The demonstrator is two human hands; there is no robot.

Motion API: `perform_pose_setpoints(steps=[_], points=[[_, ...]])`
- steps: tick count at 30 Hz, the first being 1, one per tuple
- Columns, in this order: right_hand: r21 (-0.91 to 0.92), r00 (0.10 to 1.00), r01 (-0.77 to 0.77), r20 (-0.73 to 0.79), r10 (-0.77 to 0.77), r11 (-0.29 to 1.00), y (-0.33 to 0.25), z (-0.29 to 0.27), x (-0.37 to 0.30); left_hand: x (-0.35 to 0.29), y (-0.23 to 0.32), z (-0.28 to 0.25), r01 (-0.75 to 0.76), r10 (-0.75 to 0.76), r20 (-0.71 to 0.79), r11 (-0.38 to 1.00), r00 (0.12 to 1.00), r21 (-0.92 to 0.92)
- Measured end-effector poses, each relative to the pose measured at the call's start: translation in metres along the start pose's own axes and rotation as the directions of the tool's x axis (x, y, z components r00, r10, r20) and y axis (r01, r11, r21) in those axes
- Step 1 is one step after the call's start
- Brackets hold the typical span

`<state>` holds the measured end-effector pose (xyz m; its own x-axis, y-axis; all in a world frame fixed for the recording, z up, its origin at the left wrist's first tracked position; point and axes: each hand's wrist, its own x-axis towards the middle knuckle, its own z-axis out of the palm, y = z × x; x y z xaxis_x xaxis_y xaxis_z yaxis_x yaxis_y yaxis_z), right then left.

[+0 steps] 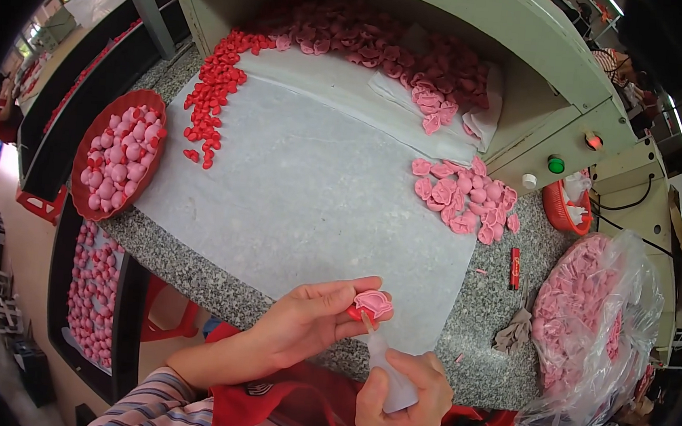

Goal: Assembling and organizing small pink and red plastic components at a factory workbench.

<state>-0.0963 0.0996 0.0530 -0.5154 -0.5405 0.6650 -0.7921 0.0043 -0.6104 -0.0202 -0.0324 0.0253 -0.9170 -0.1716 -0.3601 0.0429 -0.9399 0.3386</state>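
Near the front edge of the table, my left hand (308,316) pinches a small pink shell-like piece (373,301) with a ruffled edge. A glossy red piece (358,313) sits against its underside. My right hand (414,398) is wrapped around a pale translucent squeeze bottle (399,384), tilted up to the left. The bottle's thin nozzle (368,324) reaches the red piece; whether it touches is too small to tell. Farther off, loose red pieces (215,88) trail along the left of the white sheet (303,185), and pink pieces (468,196) lie heaped at its right.
A pale green box-like cabinet (488,19) opens over more pink pieces (372,41). At left stands a red basket (83,190) of round pink-and-red pieces, above a black tray (132,333). A red tube (514,269), a crumpled rag (514,332) and a plastic bag (632,320) lie right.
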Motion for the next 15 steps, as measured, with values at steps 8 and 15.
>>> perform_pose_setpoints(steps=[8, 15], points=[[0.003, 1.000, -0.007, -0.004, 0.007, 1.000, 0.0011, 0.0009, 0.0003, -0.0002, -0.0008, -0.0013, 0.006, -0.006, -0.002, 1.000, 1.000, -0.001], [-0.027, 1.000, -0.002, -0.002, 0.002, 1.000, 0.0016, 0.0001, 0.0015, -0.0008, -0.0027, -0.0050, -0.005, 0.005, 0.008, 0.999, 1.000, 0.041]])
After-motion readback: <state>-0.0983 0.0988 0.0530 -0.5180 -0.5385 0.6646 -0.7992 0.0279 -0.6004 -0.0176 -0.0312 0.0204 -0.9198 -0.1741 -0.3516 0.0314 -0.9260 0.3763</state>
